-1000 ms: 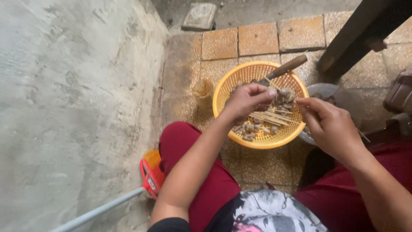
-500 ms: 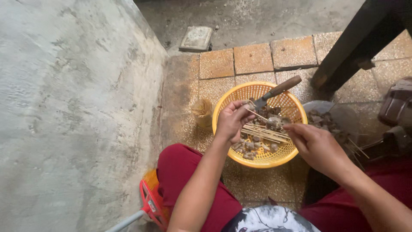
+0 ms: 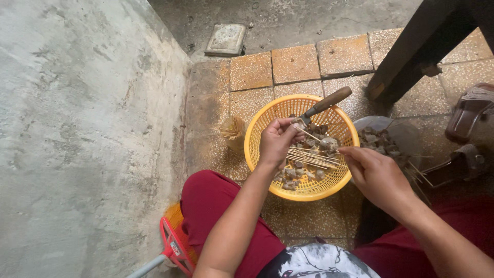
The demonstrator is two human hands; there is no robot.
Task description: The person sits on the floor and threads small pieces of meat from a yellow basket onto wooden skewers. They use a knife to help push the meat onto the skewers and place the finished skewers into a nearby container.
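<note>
A round yellow plastic basket [image 3: 257, 149] sits on the tiled floor in front of my knees. It holds small brownish meat pieces [image 3: 290, 175] and a loose bunch of thin wooden skewers [image 3: 309, 157]. A knife with a wooden handle [image 3: 329, 101] rests across the far rim. My left hand [image 3: 278, 141] is over the basket's left half, pinching one skewer [image 3: 310, 134] that points toward the middle. My right hand [image 3: 375, 175] hovers at the basket's right rim with its fingers curled; whatever is in them is hidden.
A shallow bowl [image 3: 406, 134] with more meat pieces stands right of the basket. An upright bundle of skewers [image 3: 234, 128] is at its left. Sandals [image 3: 468, 118] and a dark furniture leg [image 3: 422, 56] are at the right; a concrete wall [image 3: 77, 128] and a red-and-orange broom [image 3: 175, 242] at the left.
My left hand has drawn back from the basket's middle toward its left side and now holds a single skewer. My right hand has stayed by the right rim.
</note>
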